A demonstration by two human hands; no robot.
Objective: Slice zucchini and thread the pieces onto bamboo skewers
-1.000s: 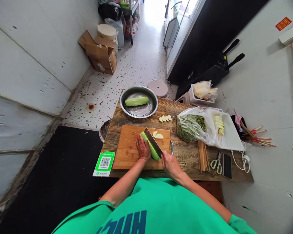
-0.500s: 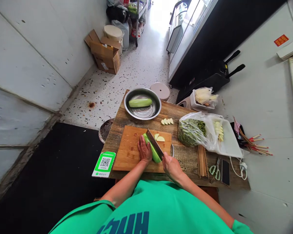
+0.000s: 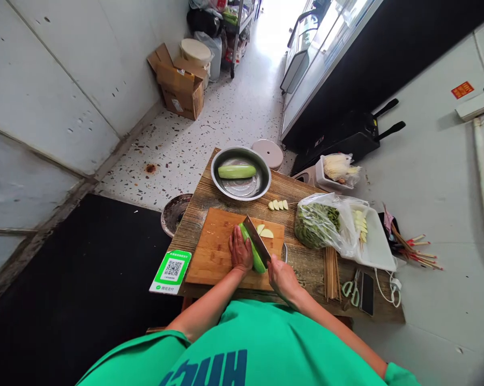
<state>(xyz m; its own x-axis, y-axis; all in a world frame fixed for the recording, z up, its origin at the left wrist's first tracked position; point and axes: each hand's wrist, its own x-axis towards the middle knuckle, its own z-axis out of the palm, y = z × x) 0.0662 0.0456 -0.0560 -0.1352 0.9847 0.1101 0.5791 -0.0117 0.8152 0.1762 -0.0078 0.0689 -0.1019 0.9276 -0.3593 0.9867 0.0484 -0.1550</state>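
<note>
**A Lengthwise Cut in Hand**

At the bottom of the frame, a person in a bright green shirt with dark lettering (image 3: 209,343) is standing against a brown wood-grained counter (image 3: 306,265). Just below centre, the right hand (image 3: 283,279) is wrapping closed around the handle of a broad grey steel knife (image 3: 258,240). The left hand (image 3: 240,250), its fingers together and nearly straight, is pressing a long light-green gourd (image 3: 259,264) onto a rectangular tan wooden cutting board (image 3: 209,246). The blade is running along the gourd's right side; whether it is biting in is hard to tell.

The step in hand seems to be slicing the gourd lengthwise. Another stroke would be calling for firm, even downward pressure, with the left fingertips staying clear of the edge. Pale half-round slices (image 3: 267,234) are lying just right of the blade.

Right of the board, a bundle of thin wooden skewers (image 3: 331,273) is resting near green-handled scissors (image 3: 351,292). Higher up, a clear plastic bag of dark-green vegetables (image 3: 316,225) is overlapping a white rectangular tray (image 3: 382,246). Beyond the board, a round silver metal basin (image 3: 245,189) is holding a second, peeled-looking gourd (image 3: 237,171), and a brown open cardboard box (image 3: 185,102) is sitting on the floor at upper left.
</note>
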